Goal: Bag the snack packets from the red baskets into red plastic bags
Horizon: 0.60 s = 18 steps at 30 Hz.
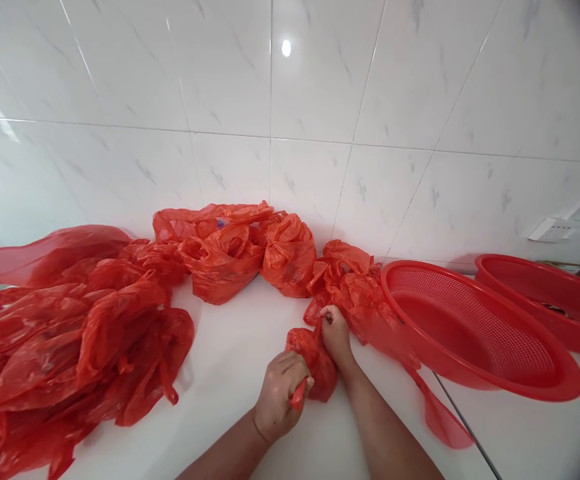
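Note:
A small bunched red plastic bag (314, 357) lies on the white counter (230, 373) between my two hands. My left hand (280, 393) is closed in a fist, pinching a twisted end of that bag. Just above and to the right, my right hand (336, 335) is closed too, gripping the bag's other end where it meets more crumpled red plastic (355, 287). Both forearms come in from the bottom edge.
A large heap of loose red bags (70, 333) covers the counter's left side. Knotted full red bags (235, 250) sit against the tiled wall. A red mesh colander (475, 327) and a red basin (545, 300) stand at the right. A wall socket (553, 229) is nearby.

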Available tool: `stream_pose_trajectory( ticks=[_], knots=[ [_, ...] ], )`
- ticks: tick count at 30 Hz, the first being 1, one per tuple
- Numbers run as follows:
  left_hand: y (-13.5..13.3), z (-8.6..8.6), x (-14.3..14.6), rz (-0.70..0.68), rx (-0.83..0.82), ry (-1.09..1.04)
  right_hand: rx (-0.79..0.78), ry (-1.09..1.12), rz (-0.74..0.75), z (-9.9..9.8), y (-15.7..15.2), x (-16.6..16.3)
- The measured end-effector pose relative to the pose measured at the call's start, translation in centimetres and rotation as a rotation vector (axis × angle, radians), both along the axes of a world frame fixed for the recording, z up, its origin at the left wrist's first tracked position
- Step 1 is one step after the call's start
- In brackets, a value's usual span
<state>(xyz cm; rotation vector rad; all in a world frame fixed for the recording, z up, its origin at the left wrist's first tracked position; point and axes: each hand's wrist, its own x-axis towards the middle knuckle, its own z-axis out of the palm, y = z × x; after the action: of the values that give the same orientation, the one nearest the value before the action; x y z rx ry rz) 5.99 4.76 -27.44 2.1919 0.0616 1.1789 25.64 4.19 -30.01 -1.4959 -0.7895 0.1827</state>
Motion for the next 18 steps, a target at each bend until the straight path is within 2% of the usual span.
stream_pose_trajectory(
  ticks=[4,7,11,14,18],
  knots=[
    [0.6,-0.7,0.2,0.077,-0.085,0.04,0.007,0.009,0.027,0.2,-0.1,-0.7],
    [1.4,-1.1,0.7,0.189,-0.113,0.063,0.013,0.056,0.051,0.3,-0.4,-0.6],
    [2.0,-1.3,1.5,0.339,-0.013,0.118,0.024,0.081,0.115,0.2,-1.1,-0.2],
    [2.2,-1.7,1.8,0.338,0.053,0.266,-0.05,0.042,0.136,-0.4,-1.3,0.4],
    [2.4,-2.3,2.1,0.27,0.013,0.368,-0.174,0.011,0.121,-0.9,-1.0,1.3]
  ],
)
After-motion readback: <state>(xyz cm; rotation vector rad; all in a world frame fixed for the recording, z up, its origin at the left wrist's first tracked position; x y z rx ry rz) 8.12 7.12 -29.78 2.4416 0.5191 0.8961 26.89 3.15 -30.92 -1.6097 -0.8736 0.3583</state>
